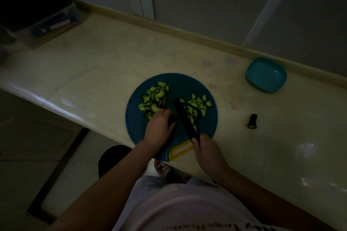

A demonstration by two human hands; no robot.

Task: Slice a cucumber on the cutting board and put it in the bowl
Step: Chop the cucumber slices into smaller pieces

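Observation:
A round blue cutting board [180,84] with a yellow handle lies on the pale counter. Two heaps of cucumber slices lie on it: a left heap [155,98] and a right heap [197,107]. My left hand [159,127] curls over a dark cucumber piece [172,120] at the board's middle, mostly hiding it. My right hand [205,149] grips the handle of a black knife [185,118], whose blade lies just right of my left fingers. A teal bowl [265,75] stands empty at the far right.
A cut cucumber end [252,121] lies on the counter right of the board. Boxes and a blue packet [54,22] sit at the far left corner. A raised ledge runs along the back of the counter, and its near edge drops to the floor.

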